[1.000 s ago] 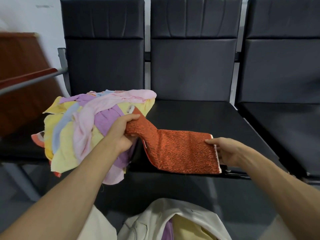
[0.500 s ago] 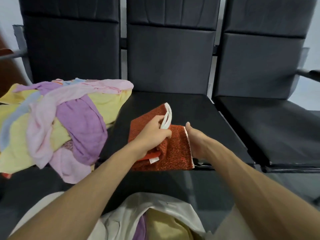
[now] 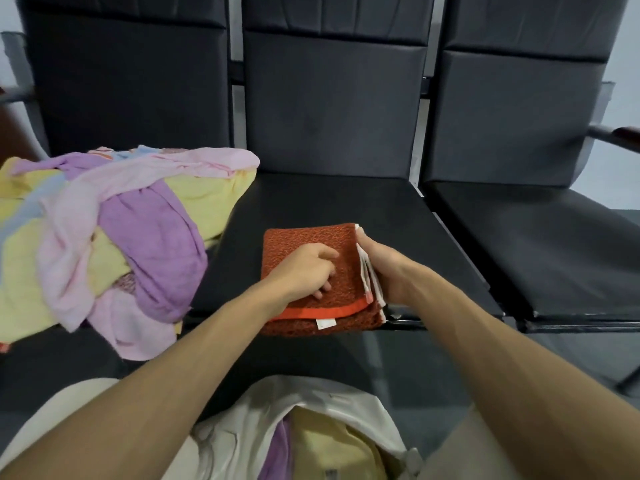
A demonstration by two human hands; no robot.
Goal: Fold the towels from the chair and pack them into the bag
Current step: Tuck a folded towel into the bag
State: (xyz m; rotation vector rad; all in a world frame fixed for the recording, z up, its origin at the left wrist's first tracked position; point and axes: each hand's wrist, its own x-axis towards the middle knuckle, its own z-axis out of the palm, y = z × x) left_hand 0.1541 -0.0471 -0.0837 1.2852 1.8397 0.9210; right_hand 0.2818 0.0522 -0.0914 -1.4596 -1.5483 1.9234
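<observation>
On the left side of the picture, a messy pile of towels (image 3: 114, 237) sits on the left chair (image 3: 128, 81). The towels are yellow, pink, purple and light blue, all mixed up, and some hang over the front of the seat. At the bottom, near the middle, a white bag (image 3: 235, 431) is open. Inside it you can see a purple towel (image 3: 277, 452) and a yellow towel (image 3: 332, 445) side by side. Above the bag, in the middle of the picture, is the middle chair (image 3: 332, 98). The orange towel (image 3: 298, 240) lies on the front part of its black seat, folded into a thick square. A bright orange stripe runs along its near edge, and a little white tag (image 3: 325, 323) hangs there. The left hand (image 3: 308, 271) rests on top of the orange towel. Its fingers are loosely bent and press down on the cloth, and they do not grab it. Just to the right, the right hand (image 3: 384, 268) holds the right edge of the orange towel, where the white edges of the layers stack up. Its thumb lies along that edge and its fingers wrap around the side. Both bare arms reach up from the bottom of the picture. On the right side stands the right chair (image 3: 519, 116), black like the others. A dark armrest (image 3: 620, 135) sticks out at the far right edge.
</observation>
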